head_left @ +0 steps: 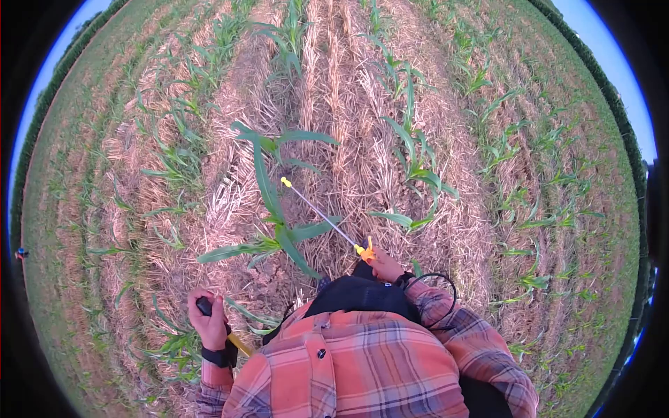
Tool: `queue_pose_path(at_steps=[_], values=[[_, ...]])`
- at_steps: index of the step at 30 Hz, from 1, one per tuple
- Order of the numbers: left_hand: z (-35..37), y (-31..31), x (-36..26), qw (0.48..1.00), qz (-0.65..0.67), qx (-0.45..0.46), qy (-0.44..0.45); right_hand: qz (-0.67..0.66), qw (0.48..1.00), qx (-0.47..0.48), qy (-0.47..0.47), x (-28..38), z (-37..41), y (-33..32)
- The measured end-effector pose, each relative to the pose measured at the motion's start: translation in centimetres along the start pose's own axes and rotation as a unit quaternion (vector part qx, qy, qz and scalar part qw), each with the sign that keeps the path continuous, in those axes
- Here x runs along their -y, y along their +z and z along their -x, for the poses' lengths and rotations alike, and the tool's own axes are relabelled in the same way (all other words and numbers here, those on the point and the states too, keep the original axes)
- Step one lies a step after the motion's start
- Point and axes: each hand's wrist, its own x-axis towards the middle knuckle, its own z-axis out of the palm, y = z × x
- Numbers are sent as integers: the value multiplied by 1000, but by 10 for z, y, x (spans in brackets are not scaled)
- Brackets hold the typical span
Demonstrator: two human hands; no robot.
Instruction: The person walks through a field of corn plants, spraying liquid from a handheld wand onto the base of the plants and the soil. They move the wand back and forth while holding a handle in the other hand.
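Note:
My left hand point(208, 320) is closed round the black grip of a yellow lever point(240, 344) at the lower left. My right hand point(384, 265) is wrapped round the orange and yellow handle point(366, 251) of a spray wand. From there the thin metal wand point(322, 214) slants up and left to a yellow nozzle point(286, 182). The nozzle is just right of a long maize leaf point(264, 182). A leafy maize plant point(279, 235) stands left of the wand. Whether any spray leaves the nozzle cannot be made out.
Rows of young maize point(418, 171) run away over soil covered with dry straw point(336, 132). A black cable point(454, 292) loops by my right sleeve. Far off at the left edge a small figure point(21, 253) shows. A dark hedge lines the field's edge.

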Motion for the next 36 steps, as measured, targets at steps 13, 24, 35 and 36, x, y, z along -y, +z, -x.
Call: queue_pose_path(at_steps=[13,24,35,36], values=[[-117,160,69,988,-145,18,46,-95,990,-99,19,-9,-87,-132],[-148,239,27,981,-175,45,64,-284,924,-252,41,-29,-85,-253],[-167,233,-45,995,-99,0,-6,-294,899,-304,113,-36,-119,-296],[-186,243,-21,991,-130,12,5,-291,900,-303,113,-27,-125,-291]])
